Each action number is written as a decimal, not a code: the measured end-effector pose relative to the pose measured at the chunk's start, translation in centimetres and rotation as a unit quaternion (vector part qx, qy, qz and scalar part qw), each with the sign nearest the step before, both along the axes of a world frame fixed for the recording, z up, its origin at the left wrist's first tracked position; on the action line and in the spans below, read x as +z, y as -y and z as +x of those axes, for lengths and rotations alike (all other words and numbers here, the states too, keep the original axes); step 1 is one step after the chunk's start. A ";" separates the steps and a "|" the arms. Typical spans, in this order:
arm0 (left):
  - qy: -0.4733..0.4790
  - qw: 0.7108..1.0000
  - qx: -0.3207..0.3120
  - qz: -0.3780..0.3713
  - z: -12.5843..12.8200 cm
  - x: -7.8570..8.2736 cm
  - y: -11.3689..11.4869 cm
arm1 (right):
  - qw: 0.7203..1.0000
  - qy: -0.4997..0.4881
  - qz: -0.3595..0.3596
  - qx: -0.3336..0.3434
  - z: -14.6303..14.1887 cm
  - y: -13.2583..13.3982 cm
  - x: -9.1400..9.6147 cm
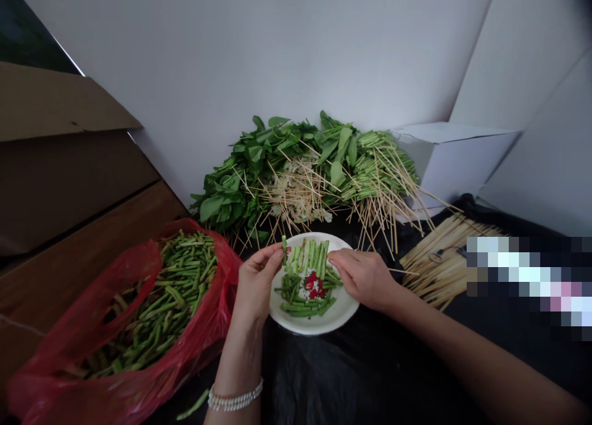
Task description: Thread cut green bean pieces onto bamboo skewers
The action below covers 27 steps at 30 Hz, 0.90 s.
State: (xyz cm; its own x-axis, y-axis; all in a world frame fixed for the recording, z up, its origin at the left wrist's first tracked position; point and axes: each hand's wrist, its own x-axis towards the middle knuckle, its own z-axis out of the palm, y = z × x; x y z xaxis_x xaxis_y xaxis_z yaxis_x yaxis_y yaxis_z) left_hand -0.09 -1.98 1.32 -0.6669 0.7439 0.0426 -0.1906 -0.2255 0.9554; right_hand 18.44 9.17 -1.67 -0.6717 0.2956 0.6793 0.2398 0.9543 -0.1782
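A white plate (340,314) with a red flower print sits on a black sheet and holds short cut green bean pieces (309,258). My left hand (256,283) rests at the plate's left rim and pinches one upright green bean piece (284,245) between thumb and fingers. My right hand (365,276) lies over the plate's right rim, fingers curled and pinched near the row of bean pieces; what it grips is too small to make out. A beaded bracelet (235,400) circles my left wrist.
A red plastic bag (139,382) full of green bean pieces lies at the left. Behind the plate is a pile of skewered leafy greens (296,160). Loose bamboo skewers (439,258) lie at right. A white box (457,153) stands at the back, brown cardboard (60,166) at left.
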 end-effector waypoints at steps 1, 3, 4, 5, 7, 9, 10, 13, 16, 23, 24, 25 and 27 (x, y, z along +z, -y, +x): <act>-0.004 1.000 0.000 0.000 -0.1 -0.1 0.0 | 1.000 0.000 0.003 0.000 0.0 0.0 0.0; -0.009 1.000 0.002 -0.005 -0.2 -0.2 0.0 | 1.000 -0.001 0.006 0.001 0.0 0.0 0.0; -0.011 1.000 0.003 -0.008 -0.2 -0.2 0.0 | 1.000 -0.001 0.007 0.002 0.0 0.0 -0.1; -0.015 1.000 0.004 -0.012 -0.2 -0.2 0.1 | 1.000 -0.001 0.006 0.003 0.0 0.0 -0.1; -0.026 0.999 0.010 -0.020 -0.1 -0.1 0.1 | 1.000 -0.002 0.003 0.006 0.0 0.0 -0.2; -0.035 0.999 0.012 -0.027 0.1 0.0 0.1 | 1.000 -0.004 -0.004 0.011 0.0 0.0 -0.2; -0.039 0.999 0.010 -0.031 0.2 0.1 0.1 | 1.000 -0.005 -0.008 0.014 0.0 0.0 -0.3; -0.046 0.998 0.006 -0.035 0.4 0.2 0.0 | 1.000 -0.010 -0.016 0.018 -0.1 0.1 -0.3; -0.046 0.999 0.010 -0.023 0.5 0.2 -0.1 | 1.000 -0.014 -0.014 0.020 -0.1 0.1 -0.3; 0.000 1.000 -0.006 -0.030 0.2 0.1 0.0 | 0.999 -0.028 -0.011 0.014 0.0 0.0 -0.1; 0.010 0.999 -0.009 -0.035 0.2 0.1 0.0 | 0.999 -0.028 -0.010 0.014 0.0 0.0 -0.1; 0.017 0.999 -0.011 -0.038 0.2 0.1 0.0 | 0.999 -0.027 -0.009 0.014 0.0 0.0 -0.1; 0.024 0.999 -0.013 -0.039 0.1 0.0 0.0 | 1.000 -0.025 -0.009 0.015 0.0 0.0 -0.2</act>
State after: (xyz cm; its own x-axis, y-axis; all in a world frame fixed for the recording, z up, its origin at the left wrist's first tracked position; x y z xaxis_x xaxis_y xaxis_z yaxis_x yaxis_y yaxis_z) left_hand 0.04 -1.98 1.32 -0.6474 0.7606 -0.0486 -0.2415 -0.1442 0.9596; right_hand 18.44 9.13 -1.82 -0.6466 0.2880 0.7064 0.2013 0.9576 -0.2062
